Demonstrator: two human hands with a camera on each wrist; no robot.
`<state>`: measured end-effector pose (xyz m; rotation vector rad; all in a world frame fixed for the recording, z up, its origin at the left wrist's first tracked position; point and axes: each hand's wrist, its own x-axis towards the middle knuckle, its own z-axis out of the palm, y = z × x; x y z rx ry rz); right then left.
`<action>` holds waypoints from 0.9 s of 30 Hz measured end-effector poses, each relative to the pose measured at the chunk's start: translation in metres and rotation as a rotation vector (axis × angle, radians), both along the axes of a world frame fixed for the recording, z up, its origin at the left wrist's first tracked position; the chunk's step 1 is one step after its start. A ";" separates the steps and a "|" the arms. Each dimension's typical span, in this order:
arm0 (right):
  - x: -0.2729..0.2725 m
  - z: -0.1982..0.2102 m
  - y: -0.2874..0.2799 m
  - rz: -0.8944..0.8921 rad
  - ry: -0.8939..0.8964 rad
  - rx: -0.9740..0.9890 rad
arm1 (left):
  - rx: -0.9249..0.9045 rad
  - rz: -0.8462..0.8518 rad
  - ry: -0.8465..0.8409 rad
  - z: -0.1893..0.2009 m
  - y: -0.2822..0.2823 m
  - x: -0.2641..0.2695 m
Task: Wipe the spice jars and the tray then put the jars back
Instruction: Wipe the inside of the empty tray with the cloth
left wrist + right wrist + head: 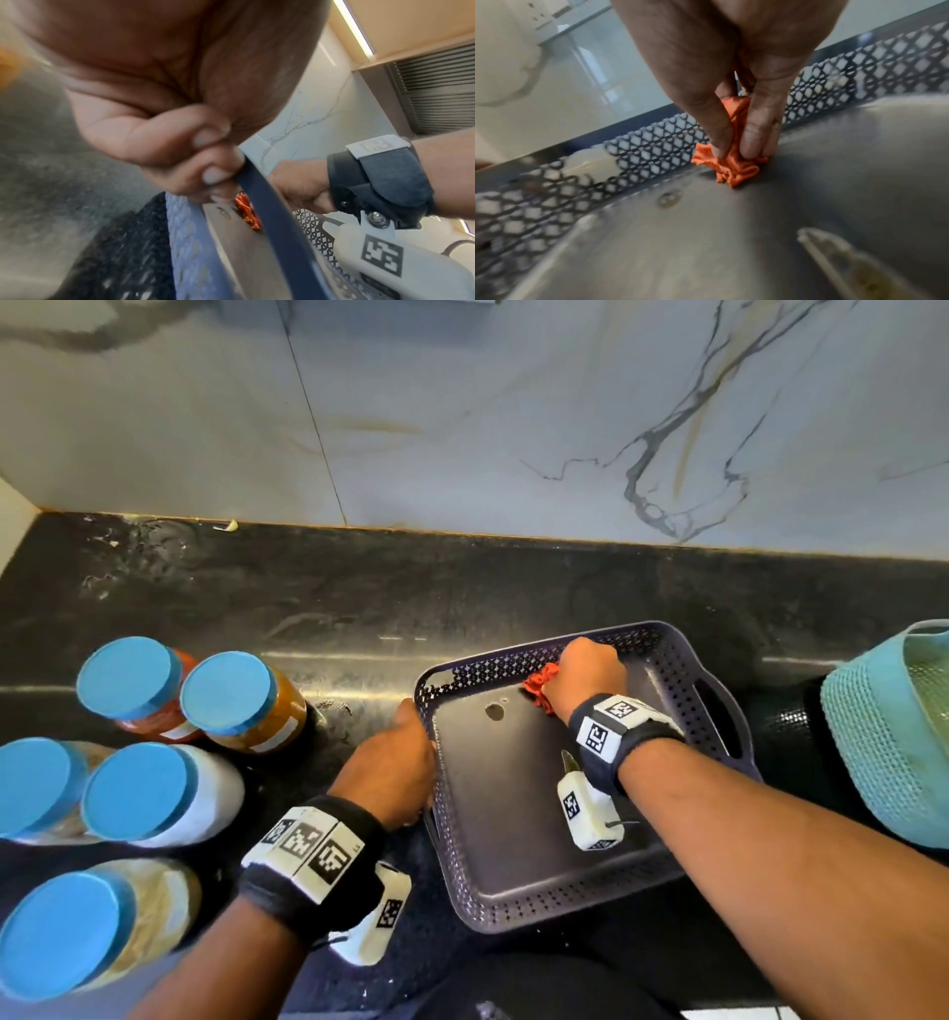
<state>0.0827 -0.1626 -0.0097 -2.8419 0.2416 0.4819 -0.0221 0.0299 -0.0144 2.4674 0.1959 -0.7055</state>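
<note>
A dark grey tray with lattice walls lies on the black counter, with no jars in it. My left hand grips its left rim, fingers curled over the edge. My right hand pinches a crumpled orange cloth and presses it on the tray floor near the far wall. Several spice jars with blue lids stand grouped on the counter to the left of the tray.
A teal woven basket sits at the right edge of the counter. A marble backsplash rises behind the counter. A small round mark shows on the tray floor. Bare counter lies between tray and wall.
</note>
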 end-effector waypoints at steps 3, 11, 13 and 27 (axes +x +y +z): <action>-0.012 0.002 0.025 0.100 0.043 0.057 | -0.017 0.017 -0.003 -0.002 -0.001 0.000; -0.032 -0.023 0.076 0.703 0.070 0.032 | -0.004 0.022 -0.031 0.004 -0.003 -0.001; -0.026 -0.023 0.073 0.797 0.049 -0.005 | 0.000 0.045 -0.045 0.004 -0.004 -0.002; -0.075 0.010 0.036 1.136 0.326 -0.087 | 0.033 0.163 -0.112 -0.004 -0.017 -0.008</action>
